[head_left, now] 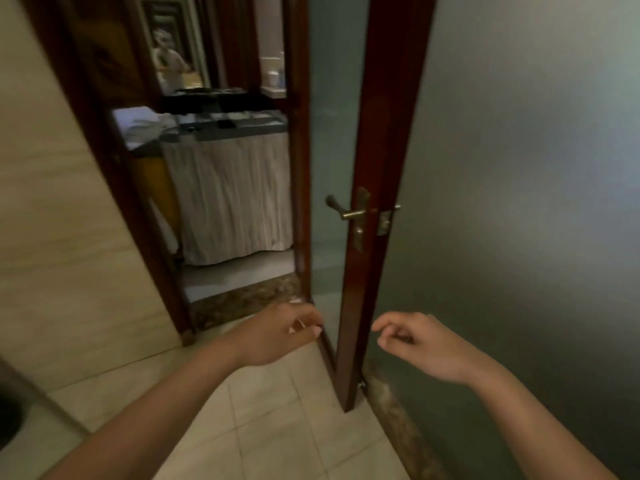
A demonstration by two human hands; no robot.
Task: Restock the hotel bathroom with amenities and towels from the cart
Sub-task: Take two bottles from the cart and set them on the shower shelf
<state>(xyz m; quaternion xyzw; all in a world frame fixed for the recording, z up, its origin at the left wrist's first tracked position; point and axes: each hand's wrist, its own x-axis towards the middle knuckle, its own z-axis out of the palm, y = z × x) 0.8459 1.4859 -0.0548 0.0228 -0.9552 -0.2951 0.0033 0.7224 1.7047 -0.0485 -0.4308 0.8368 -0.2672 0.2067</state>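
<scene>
Both hands held nothing, fingers loosely curled: the left hand (277, 334) and right hand (420, 342) reached forward on either side of the open door (382, 133). Left of the door, past the doorway, stood the cart (235, 199), with a pale pleated skirt, a grey top and white towels (143, 124) heaped on it.

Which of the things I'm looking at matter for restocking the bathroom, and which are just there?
For the job: cart, white linen piled on its top, left hand and right hand, both empty.
Just there: door, door handle, floor tiles.
</scene>
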